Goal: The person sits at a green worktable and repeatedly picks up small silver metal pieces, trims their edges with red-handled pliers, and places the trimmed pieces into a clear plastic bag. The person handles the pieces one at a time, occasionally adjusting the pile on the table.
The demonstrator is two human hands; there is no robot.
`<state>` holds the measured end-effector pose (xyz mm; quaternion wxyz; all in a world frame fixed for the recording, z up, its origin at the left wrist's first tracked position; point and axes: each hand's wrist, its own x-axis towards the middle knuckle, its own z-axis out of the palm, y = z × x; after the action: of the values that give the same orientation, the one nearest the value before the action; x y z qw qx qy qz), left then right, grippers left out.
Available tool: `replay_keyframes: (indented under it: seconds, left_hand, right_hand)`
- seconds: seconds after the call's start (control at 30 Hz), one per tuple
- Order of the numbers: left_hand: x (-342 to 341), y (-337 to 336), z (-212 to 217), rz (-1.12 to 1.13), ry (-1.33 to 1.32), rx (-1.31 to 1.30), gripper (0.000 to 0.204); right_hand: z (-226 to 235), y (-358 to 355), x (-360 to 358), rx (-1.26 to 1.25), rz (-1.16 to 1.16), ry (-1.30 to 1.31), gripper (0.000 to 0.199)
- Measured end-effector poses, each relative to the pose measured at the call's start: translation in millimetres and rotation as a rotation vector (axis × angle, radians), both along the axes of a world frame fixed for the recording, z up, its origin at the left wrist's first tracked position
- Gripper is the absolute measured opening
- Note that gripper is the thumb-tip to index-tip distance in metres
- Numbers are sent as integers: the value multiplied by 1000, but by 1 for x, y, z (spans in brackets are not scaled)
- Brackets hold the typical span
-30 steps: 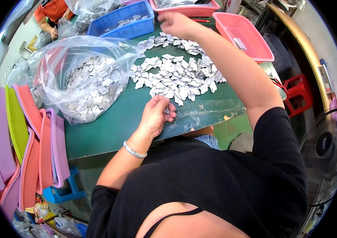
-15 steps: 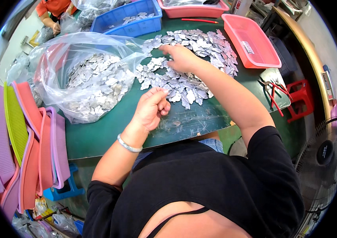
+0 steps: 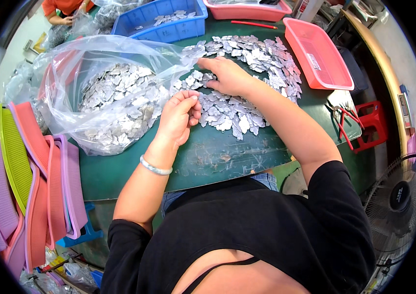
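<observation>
Flat grey metal pieces lie in a spread pile (image 3: 237, 115) on the green table. Over the pile's left part reaches my right hand (image 3: 231, 79), its index finger stretched out and its thumb apart, with nothing visibly held. My left hand (image 3: 178, 116), a bracelet on its wrist, is curled with thumb and fingers pressed together at the pile's near left edge. Whatever it may hold is hidden. Just left of that hand, a clear plastic bag (image 3: 63, 115) stands open, filled with more of the same metal pieces (image 3: 117, 98).
Beyond the bag is a blue bin (image 3: 168, 33) containing some pieces. Pink trays (image 3: 296, 41) and a red pen-like stick (image 3: 254, 24) are at the back. Red-handled pliers (image 3: 341, 122) lie right. Stacked coloured baskets (image 3: 36, 206) stand left; a fan (image 3: 399, 196) is right. Another person's hand (image 3: 68, 20) shows far left.
My left hand has moved away from me and slightly left, toward the bag, still curled. My right hand stays over the pile. The whole view has shifted slightly.
</observation>
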<state>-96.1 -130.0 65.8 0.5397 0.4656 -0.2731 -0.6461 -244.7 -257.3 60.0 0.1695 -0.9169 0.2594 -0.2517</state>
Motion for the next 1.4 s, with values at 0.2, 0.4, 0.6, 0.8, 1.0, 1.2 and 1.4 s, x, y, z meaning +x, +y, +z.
replay_keyframes:
  seconds: [0.2, 0.4, 0.6, 0.8, 1.0, 1.2, 1.4]
  left_hand:
    - [6, -5, -3, 7, 5, -25, 10]
    - [12, 0, -10, 17, 6, -2, 15]
    - [5, 4, -8, 18, -24, -73, 17]
    - [5, 3, -16, 77, -16, -73, 15]
    - [3, 2, -17, 108, 113, -101, 13]
    - [5, 1, -21, 122, 109, -133, 9]
    - [1, 2, -15, 224, 148, -102, 11]
  right_hand:
    - [11, 5, 8, 15, 47, 173, 43]
    - [4, 11, 1, 304, -79, -166, 45]
    - [17, 39, -3, 1062, -73, -494, 48]
    - [14, 48, -3, 1153, -35, -585, 48]
    - [11, 50, -7, 1234, 24, -647, 50]
    - [10, 49, -11, 1226, 82, -633, 53]
    - [11, 46, -17, 1183, 82, -659, 55]
